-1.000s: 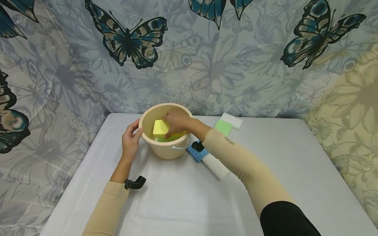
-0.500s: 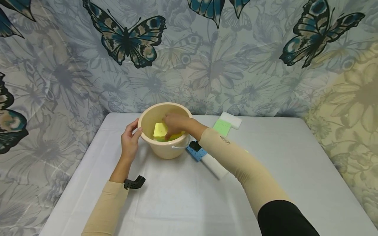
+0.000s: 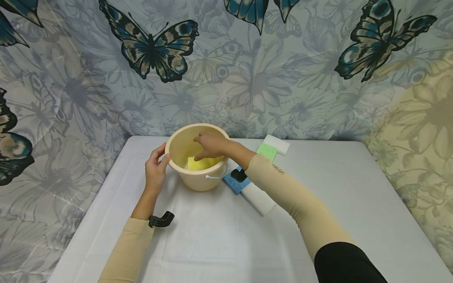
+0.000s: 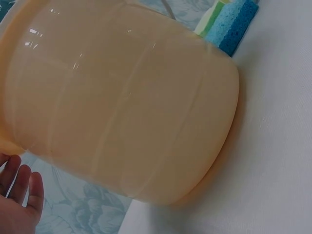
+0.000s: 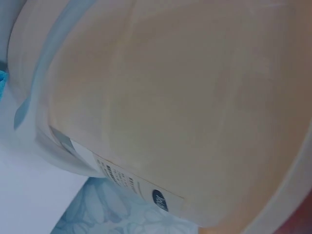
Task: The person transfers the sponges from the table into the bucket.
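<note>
Butterfly-print wall (image 3: 255, 78) behind, white table (image 3: 198, 243) below, bucket (image 3: 198, 182) near its far edge.
Your left hand (image 3: 155, 167) steadies the bucket's rim from outside, fingers nearly straight; your right hand (image 3: 214, 145), the nearer one to the yellow sponge (image 3: 194, 164), reaches inside with fingers loosely spread, apparently gripping nothing. That sponge lies in the bucket, below your right thumb, on the side toward you; you can't tell thumb contact or its long axis, partly hidden.

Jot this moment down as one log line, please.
Left hand: touching bucket rim | right hand: at bucket mouth, by yellow sponge | blue sponge, green sponge: on table, right of bucket
</note>
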Demonstrator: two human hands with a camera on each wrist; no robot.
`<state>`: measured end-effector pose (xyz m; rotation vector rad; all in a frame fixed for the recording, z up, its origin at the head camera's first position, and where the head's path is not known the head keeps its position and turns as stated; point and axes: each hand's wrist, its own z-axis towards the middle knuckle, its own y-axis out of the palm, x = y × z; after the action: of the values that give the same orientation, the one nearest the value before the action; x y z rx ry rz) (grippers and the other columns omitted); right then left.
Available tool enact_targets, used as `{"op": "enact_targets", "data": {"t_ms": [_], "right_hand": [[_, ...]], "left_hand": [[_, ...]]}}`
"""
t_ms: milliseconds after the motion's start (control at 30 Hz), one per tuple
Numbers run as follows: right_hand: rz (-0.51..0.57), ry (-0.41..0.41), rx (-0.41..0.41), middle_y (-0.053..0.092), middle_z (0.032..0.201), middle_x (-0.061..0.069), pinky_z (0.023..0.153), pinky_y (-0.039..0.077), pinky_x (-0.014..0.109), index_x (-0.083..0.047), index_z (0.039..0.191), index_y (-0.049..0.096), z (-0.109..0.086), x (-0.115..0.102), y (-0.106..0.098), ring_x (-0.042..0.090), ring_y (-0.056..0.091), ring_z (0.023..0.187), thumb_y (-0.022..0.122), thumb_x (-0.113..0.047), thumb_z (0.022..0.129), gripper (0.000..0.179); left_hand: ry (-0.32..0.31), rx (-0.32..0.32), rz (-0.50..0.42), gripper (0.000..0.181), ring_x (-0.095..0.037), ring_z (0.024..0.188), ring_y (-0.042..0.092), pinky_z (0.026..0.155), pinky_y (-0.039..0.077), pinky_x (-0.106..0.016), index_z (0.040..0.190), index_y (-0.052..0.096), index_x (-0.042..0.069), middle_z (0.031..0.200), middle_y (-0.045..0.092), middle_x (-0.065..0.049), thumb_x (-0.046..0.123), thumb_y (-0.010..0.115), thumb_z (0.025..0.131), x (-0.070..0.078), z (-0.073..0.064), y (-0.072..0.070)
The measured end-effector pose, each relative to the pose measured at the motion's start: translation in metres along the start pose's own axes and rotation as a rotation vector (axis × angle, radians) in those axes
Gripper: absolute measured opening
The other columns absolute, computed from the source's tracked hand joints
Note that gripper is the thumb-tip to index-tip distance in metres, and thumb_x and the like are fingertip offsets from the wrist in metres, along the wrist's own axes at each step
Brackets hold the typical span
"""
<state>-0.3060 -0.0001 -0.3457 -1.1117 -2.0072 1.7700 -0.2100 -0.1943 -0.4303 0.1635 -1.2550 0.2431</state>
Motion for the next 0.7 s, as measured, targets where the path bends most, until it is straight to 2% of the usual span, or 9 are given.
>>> {"op": "enact_targets", "data": {"t_ms": [167,433,700], "right_hand": [[0.017,-0.022,0.01,0.052,0.136,0.017,0.106,0.043,0.035,0.0,0.144,0.044,-0.005,-0.002,-0.004,0.025,0.052,0.123,0.068,-0.039,0.091,0.07],[0.114,-0.031,0.044,0.051,0.139,0.018,0.108,0.043,0.037,-0.001,0.144,0.044,-0.014,0.0,-0.009,0.03,0.051,0.128,0.068,-0.036,0.092,0.067],[0.125,-0.053,0.14,0.054,0.134,0.017,0.099,0.049,0.039,-0.003,0.141,0.049,-0.026,0.007,-0.014,0.031,0.055,0.122,0.068,-0.038,0.091,0.063]], "left_hand": [[0.001,-0.009,0.008,0.044,-0.006,0.12,0.047,0.089,0.047,-0.007,0.14,0.046,-0.006,0.142,0.046,-0.019,0.005,0.053,0.098,0.0,0.0,-0.001],[0.005,-0.004,0.004,0.044,-0.006,0.119,0.048,0.089,0.047,-0.007,0.14,0.046,-0.006,0.142,0.047,-0.019,0.005,0.054,0.098,-0.001,0.0,-0.001],[0.006,0.002,0.003,0.044,-0.007,0.12,0.048,0.089,0.047,-0.007,0.139,0.047,-0.006,0.142,0.047,-0.019,0.005,0.054,0.098,-0.002,0.0,-0.001]]}}
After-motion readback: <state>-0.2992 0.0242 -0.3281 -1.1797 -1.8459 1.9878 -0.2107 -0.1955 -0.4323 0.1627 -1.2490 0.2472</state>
